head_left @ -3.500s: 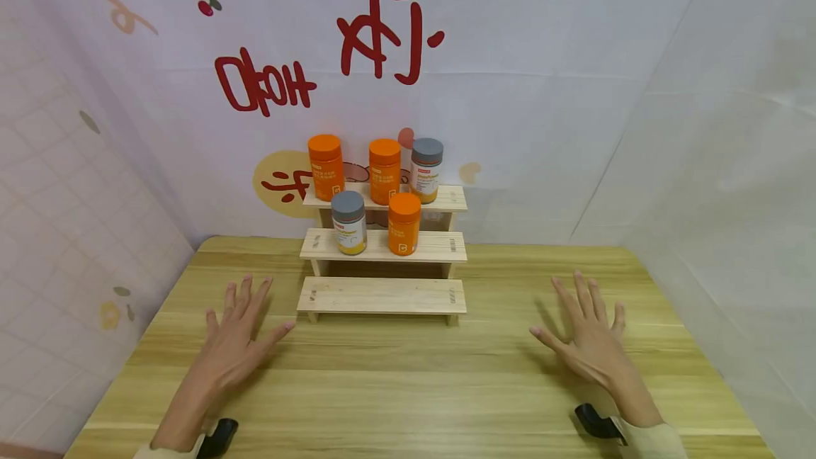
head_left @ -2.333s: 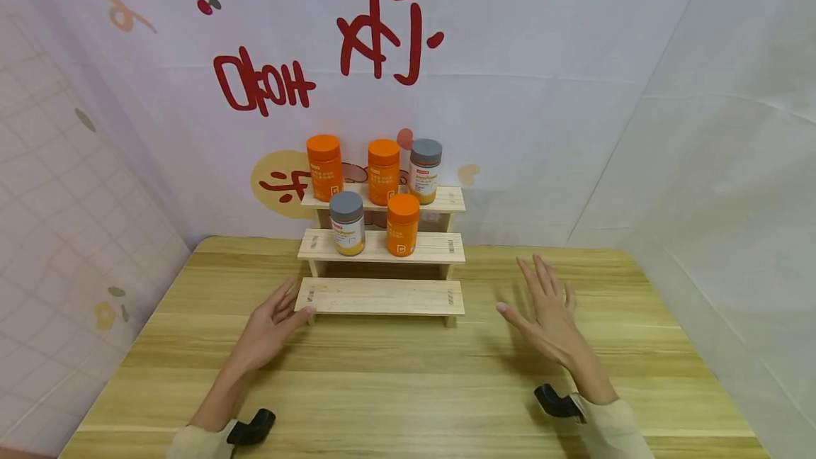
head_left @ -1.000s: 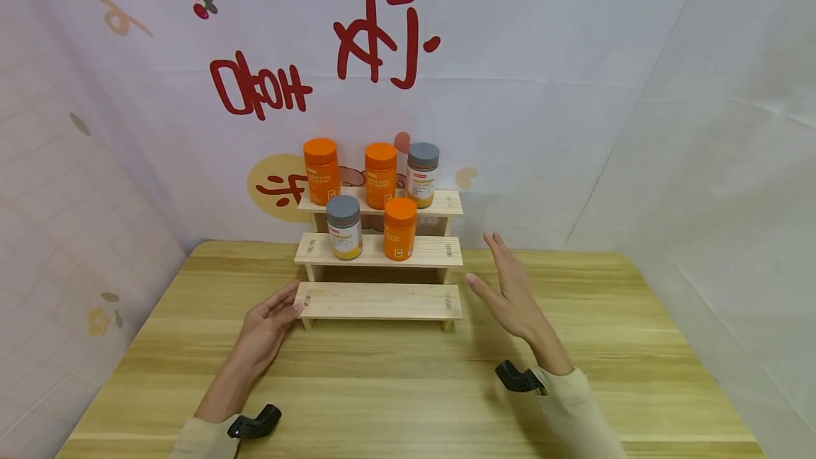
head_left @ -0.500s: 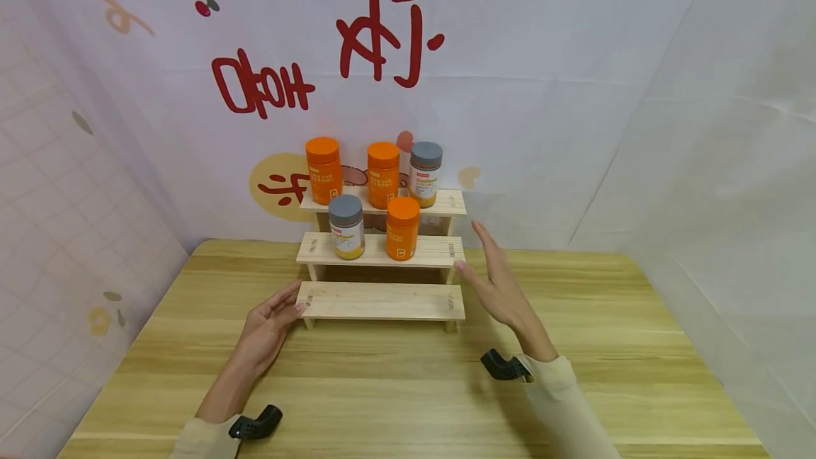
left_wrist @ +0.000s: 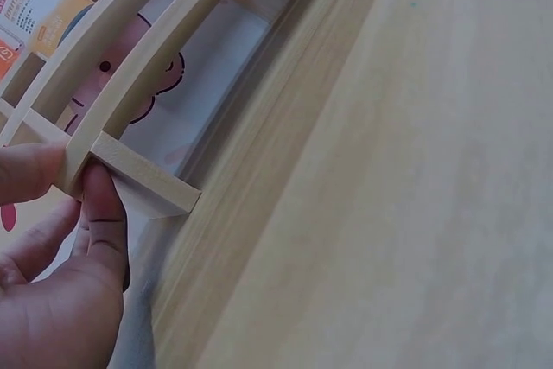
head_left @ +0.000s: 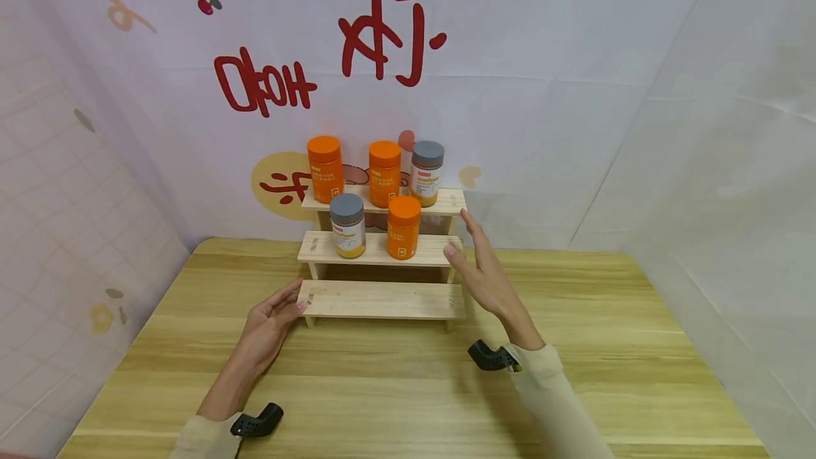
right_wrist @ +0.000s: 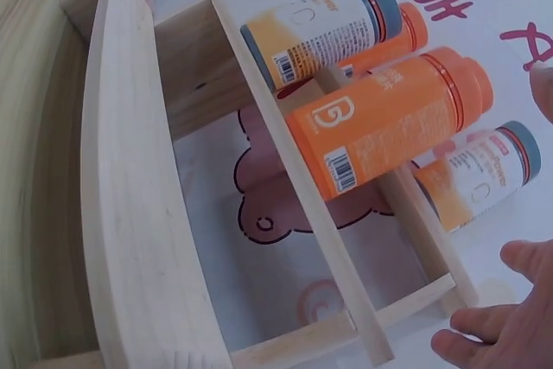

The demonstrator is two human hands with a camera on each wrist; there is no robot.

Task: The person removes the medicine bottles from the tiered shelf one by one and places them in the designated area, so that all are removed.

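Rack (head_left: 377,251) w/ 5 jars (head_left: 404,231) on upper tiers (head_left: 452,200) set on bench (head_left: 376,402); btm tier (head_left: 381,299)'s L end pinched by L hand (head_left: 266,328); R hand (head_left: 489,282) held nr R side, fingers straight, nothing gripped.

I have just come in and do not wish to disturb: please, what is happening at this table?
A person's left hand pinches the left end of the lowest board of a three-step wooden rack. The right hand, open, is by the rack's right side; I cannot tell whether it touches. The top step carries two orange jars and a grey-lidded jar; the middle step carries a second grey-lidded jar and a third orange jar.
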